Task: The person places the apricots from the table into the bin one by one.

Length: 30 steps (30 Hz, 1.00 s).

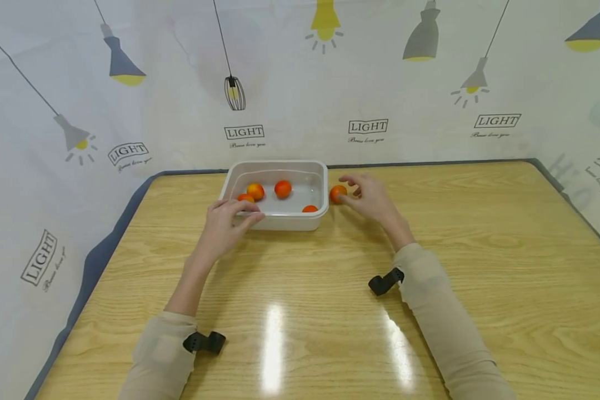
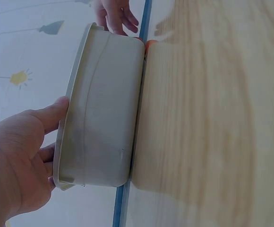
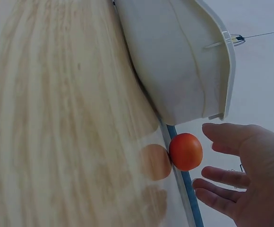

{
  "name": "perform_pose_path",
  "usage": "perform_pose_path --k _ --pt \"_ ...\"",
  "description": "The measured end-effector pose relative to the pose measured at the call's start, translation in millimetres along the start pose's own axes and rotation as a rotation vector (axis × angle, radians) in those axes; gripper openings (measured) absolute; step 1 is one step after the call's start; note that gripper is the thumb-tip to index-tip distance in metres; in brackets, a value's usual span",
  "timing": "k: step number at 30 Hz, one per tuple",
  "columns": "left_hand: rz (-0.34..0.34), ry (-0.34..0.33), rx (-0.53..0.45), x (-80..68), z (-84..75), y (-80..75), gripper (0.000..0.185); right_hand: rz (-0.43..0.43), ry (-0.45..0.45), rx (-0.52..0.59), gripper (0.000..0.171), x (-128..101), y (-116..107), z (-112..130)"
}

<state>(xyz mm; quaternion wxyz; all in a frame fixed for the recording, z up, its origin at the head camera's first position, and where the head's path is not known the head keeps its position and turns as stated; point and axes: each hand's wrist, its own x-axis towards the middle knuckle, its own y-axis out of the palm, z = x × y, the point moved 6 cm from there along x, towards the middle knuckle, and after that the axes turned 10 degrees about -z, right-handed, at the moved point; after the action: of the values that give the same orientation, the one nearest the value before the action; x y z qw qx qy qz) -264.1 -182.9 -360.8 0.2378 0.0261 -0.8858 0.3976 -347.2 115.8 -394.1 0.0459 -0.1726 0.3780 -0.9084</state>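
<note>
A white plastic tub point(image 1: 275, 165) of water stands at the far middle of the wooden table, with several orange fruits point(image 1: 282, 189) floating in it. My left hand point(image 1: 245, 214) holds the tub's near left rim, thumb against the outer wall point(image 2: 104, 109) and fingers point(image 2: 47, 153) over the rim. One more orange fruit point(image 1: 337, 193) lies on the table just right of the tub point(image 3: 175, 61). My right hand point(image 1: 347, 191) is open beside this fruit point(image 3: 185, 151), its fingers point(image 3: 222, 137) spread around it with a small gap, not gripping it.
The table point(image 1: 330, 311) ends just behind the tub at a blue-grey edge point(image 1: 430, 163), with a printed white backdrop point(image 1: 300, 83) rising behind and to the left. Black straps point(image 1: 385, 281) sit on both sleeves.
</note>
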Motion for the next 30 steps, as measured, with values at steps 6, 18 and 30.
perform_pose_path --k 6,18,30 --pt "-0.002 0.003 0.004 0.0 -0.1 0.7 0.023 0.063 0.026 -0.050 0.060 -2 7 -2" --pt "-0.005 -0.008 0.008 -0.1 -0.5 -0.1 0.022 0.075 0.018 -0.037 0.048 -3 12 -1" --pt "0.000 -0.016 0.008 -0.1 0.4 0.6 0.023 0.054 0.044 0.028 0.043 -3 10 -4"
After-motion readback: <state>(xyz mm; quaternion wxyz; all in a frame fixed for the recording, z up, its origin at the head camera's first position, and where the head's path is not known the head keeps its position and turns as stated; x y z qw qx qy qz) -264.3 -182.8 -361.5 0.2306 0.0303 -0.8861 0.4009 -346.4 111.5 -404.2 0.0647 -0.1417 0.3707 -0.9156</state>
